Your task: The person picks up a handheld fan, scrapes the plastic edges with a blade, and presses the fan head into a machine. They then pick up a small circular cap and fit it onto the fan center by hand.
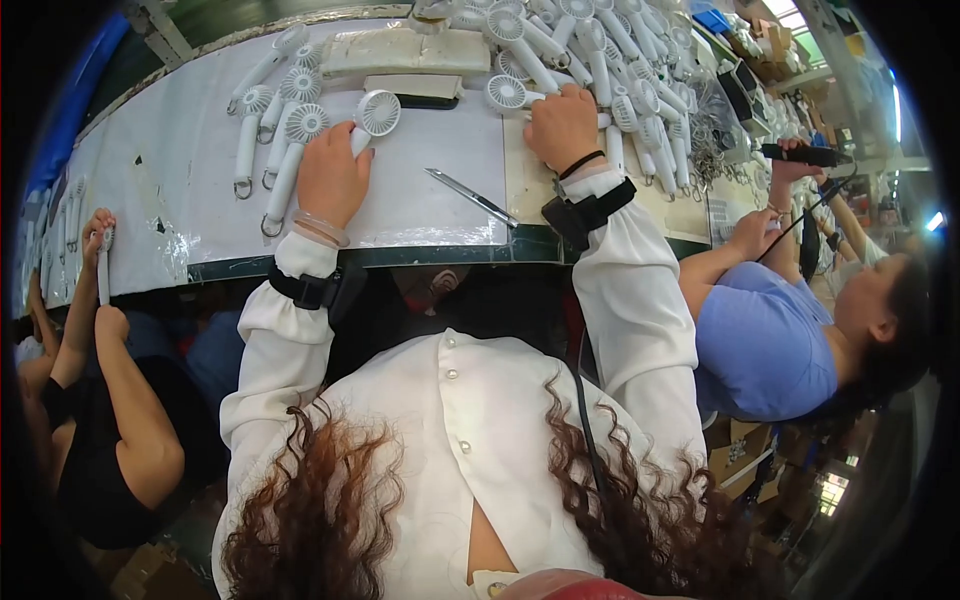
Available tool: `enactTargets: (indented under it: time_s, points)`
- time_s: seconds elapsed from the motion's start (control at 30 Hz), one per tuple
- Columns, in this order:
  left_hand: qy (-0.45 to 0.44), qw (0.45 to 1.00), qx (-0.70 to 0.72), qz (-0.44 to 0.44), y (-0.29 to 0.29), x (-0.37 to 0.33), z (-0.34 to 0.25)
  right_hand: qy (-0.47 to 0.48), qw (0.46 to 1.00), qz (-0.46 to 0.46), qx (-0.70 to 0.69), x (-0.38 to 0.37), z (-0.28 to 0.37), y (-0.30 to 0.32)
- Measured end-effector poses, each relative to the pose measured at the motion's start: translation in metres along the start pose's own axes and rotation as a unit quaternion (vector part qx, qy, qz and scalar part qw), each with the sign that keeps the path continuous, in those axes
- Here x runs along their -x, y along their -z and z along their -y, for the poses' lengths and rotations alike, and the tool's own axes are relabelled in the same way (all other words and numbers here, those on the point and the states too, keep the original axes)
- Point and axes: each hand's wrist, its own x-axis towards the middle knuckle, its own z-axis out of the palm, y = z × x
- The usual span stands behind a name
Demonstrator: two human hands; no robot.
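Observation:
My left hand (335,180) is closed round the handle of a white handheld fan (378,113), its round head sticking up past my fingers. Just left of it, several similar white fans (293,150) lie in a group, with wire loops at their handle ends. My right hand (563,125) is at the near edge of a large heap of fans (625,60). Its fingers close over the handle of another handheld fan (507,93), whose head points left; part of the handle is hidden. Between my hands a cutter knife (472,197) lies on the table.
Behind the knife lies a dark flat block (412,98) with a pale top. Metal wire loops (712,150) are heaped at the right. A person in blue (765,340) works to my right, holding a black tool (805,155). At the left another person's hand (98,232) holds a fan.

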Motion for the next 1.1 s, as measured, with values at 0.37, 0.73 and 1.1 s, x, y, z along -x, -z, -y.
enactTargets:
  time_s: [0.37,0.73,1.1]
  points:
    - [-0.104,0.980,0.068,-0.157,0.014,0.004,-0.039,-0.128,0.724,-0.004,-0.678,-0.027,-0.008,0.058]
    - [0.083,0.752,0.652,0.044,0.024,-0.006,-0.064,-0.112,0.691,0.034,-0.714,-0.037,0.078,0.077]
    - [0.219,0.583,0.746,0.238,0.053,0.008,-0.060,0.212,0.814,-0.067,-0.537,-0.033,0.057,0.076]
